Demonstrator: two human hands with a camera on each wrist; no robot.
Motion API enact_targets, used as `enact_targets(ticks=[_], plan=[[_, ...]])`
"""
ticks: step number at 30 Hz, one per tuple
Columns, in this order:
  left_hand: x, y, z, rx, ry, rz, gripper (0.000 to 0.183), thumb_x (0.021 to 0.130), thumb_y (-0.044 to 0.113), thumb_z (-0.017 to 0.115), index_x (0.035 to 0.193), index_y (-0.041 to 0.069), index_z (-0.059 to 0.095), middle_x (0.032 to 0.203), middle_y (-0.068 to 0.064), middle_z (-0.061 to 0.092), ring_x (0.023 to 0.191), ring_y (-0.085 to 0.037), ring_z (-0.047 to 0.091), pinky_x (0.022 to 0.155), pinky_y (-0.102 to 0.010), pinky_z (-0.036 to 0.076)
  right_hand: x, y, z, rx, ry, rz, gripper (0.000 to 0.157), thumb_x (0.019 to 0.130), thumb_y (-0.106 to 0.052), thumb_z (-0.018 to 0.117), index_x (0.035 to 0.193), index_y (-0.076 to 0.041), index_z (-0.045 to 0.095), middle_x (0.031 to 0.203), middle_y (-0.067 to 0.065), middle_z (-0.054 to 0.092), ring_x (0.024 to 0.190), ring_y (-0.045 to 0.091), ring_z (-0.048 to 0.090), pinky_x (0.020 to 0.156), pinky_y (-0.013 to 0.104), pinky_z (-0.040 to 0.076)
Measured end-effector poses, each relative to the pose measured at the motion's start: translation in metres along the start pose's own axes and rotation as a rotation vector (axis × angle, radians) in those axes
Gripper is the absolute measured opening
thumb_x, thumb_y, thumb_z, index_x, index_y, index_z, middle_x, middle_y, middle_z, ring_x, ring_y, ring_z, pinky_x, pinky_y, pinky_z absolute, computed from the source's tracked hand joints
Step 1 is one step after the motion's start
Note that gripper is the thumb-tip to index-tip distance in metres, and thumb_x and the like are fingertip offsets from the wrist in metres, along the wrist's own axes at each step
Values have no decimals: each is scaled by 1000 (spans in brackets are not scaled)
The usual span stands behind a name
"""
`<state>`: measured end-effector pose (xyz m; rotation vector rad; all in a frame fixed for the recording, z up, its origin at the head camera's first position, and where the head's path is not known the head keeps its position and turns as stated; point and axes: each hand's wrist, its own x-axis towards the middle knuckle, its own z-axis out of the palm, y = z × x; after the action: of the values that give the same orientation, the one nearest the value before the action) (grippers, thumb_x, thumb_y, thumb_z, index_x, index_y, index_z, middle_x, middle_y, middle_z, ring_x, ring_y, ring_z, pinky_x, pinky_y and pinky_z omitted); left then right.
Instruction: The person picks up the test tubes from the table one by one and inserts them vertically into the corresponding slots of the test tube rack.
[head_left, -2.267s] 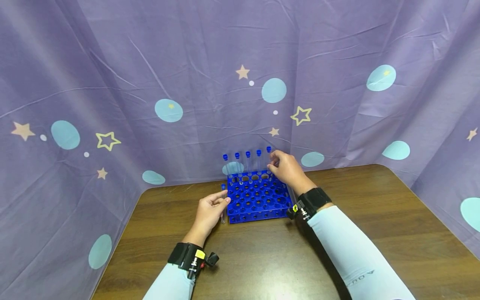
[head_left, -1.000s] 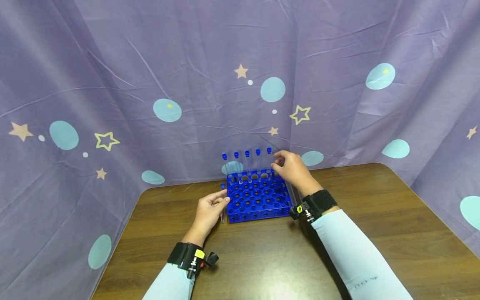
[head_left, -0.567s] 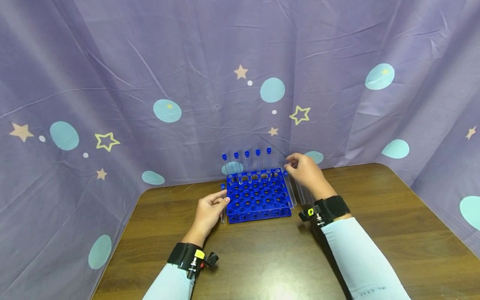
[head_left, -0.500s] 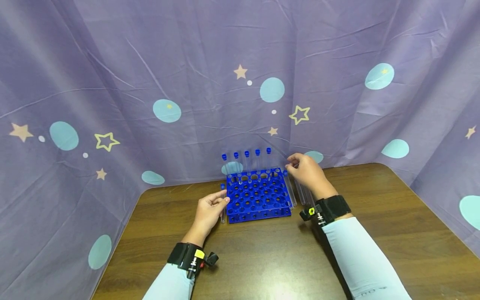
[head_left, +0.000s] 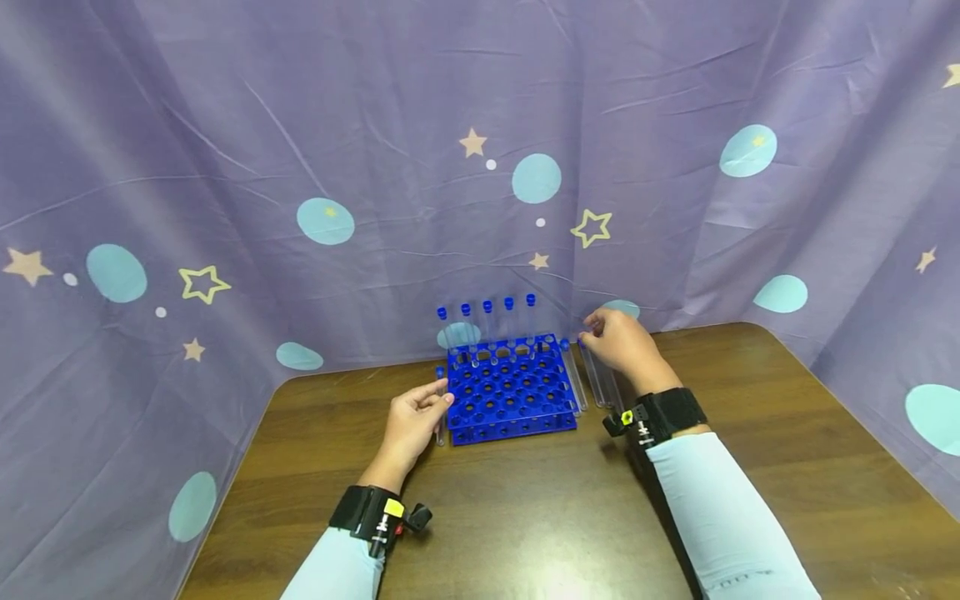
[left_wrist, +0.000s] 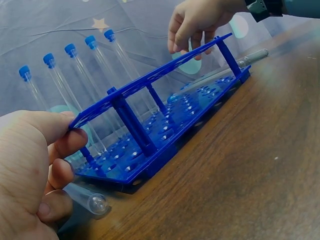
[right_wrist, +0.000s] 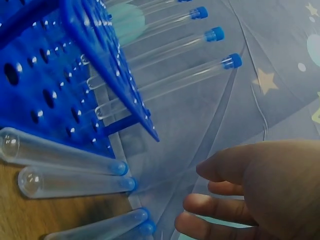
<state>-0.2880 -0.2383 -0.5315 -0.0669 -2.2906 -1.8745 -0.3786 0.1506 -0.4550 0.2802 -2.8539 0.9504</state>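
Note:
A blue test tube rack (head_left: 513, 419) stands on the table, with several clear, blue-capped test tubes (left_wrist: 80, 72) upright along its back row. My left hand (head_left: 410, 423) holds the rack's left corner; the left wrist view shows thumb above and index finger beneath the upper plate. Another capped tube (left_wrist: 85, 197) lies beside the rack, under the lower fingers of that hand. To the right, my right hand (head_left: 625, 346) hovers with loosely bent fingers and nothing between them. Below it several capped tubes (right_wrist: 77, 182) lie on the table, caps toward the curtain.
The brown wooden table (head_left: 480, 517) reaches back to a purple curtain (head_left: 405, 167) printed with stars and ovals. Black straps with small cameras sit on both wrists (head_left: 671, 408).
My right hand has left the rightmost upright tube and moved right, over the tubes lying beside the rack. That tube now stands in the rack. The left hand has stayed at the corner.

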Motion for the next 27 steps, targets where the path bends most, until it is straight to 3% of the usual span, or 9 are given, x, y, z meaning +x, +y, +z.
enact_targets(ticks=[9, 19, 22, 27], plan=[[0, 0, -1, 5, 3, 3, 37, 104, 10, 82, 140, 1, 79, 82, 2, 76, 56, -8, 55, 55, -22, 50, -2, 7, -1, -64, -26, 58, 41, 105, -33, 73, 134, -4, 78, 130, 21, 81, 120, 44, 78, 102, 63, 62], [0, 1, 0, -9, -1, -7, 38, 104, 10, 83, 140, -1, 79, 83, -1, 76, 57, -9, 54, 55, -22, 49, -7, 13, -6, -89, -131, 103, 40, 104, -34, 75, 128, -2, 78, 139, 25, 77, 128, 48, 74, 109, 66, 58], [0, 1, 0, -6, -1, -7, 38, 104, 10, 83, 140, -1, 79, 83, -1, 77, 57, -9, 55, 55, -22, 49, -6, 14, -6, -84, -160, 116, 40, 105, -32, 76, 129, -1, 77, 137, 26, 77, 119, 45, 77, 104, 62, 62], [-1, 1, -1, 9, -2, -11, 38, 104, 11, 82, 141, 1, 78, 82, 2, 76, 57, -9, 55, 56, -22, 49, -6, 14, -7, -64, -239, 152, 40, 107, -30, 75, 132, 2, 74, 121, 23, 79, 88, 30, 79, 76, 44, 65]])
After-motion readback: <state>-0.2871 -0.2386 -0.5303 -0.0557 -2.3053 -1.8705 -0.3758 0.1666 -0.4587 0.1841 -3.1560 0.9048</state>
